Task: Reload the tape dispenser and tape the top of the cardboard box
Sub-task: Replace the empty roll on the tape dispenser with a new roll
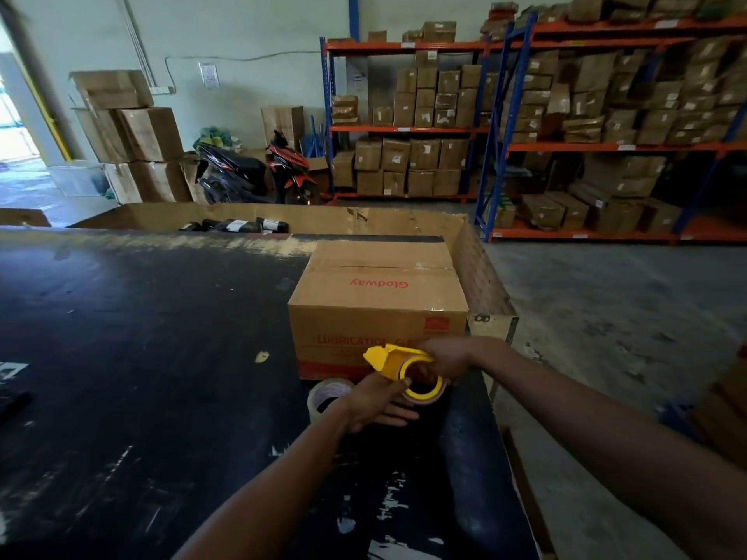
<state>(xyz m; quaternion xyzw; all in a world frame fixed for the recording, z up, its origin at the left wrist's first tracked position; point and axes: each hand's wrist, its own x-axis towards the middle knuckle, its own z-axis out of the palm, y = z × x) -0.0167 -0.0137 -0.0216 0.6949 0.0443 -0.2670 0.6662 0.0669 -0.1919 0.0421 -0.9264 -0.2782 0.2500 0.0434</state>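
A closed cardboard box (pixel 380 293) with red print stands on the black table (pixel 141 357) near its right edge. Just in front of the box I hold a yellow tape dispenser (pixel 394 359) with both hands. My left hand (pixel 378 400) grips it from below. My right hand (pixel 446 359) holds its round end, where a roll core with a yellow ring (pixel 424 388) sits. A clear tape roll (pixel 327 396) lies on the table beside my left hand, partly hidden by it.
A large open cardboard bin (pixel 364 220) with dark packets lies behind the table. A scooter (pixel 258 171) and stacked cartons stand by the far wall. Orange and blue shelving (pixel 606 147) full of boxes fills the right. Concrete floor runs along the table's right side.
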